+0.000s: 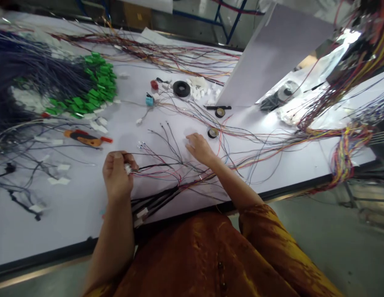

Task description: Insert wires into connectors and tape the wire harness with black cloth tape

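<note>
My left hand (118,173) is closed around a white connector (128,168) with wires running out of it to the right. Those wires join a wire harness (179,185) with black-sleeved branches (157,199) near the table's front edge. Over the table to the right is my right hand (198,147), its fingers stretched out and apart, with nothing seen in it. Beside its fingertips, several loose black wire ends (167,132) fan out from the harness. A small tape roll (213,132) lies just right of that hand.
Green connectors (93,88) on dark wires are piled at the left, near an orange-handled tool (83,138). A black tape roll (181,88), blue connector (149,100) and black cutter (217,107) lie farther back. A white panel (266,57) stands at right, beside bundled wires (343,154).
</note>
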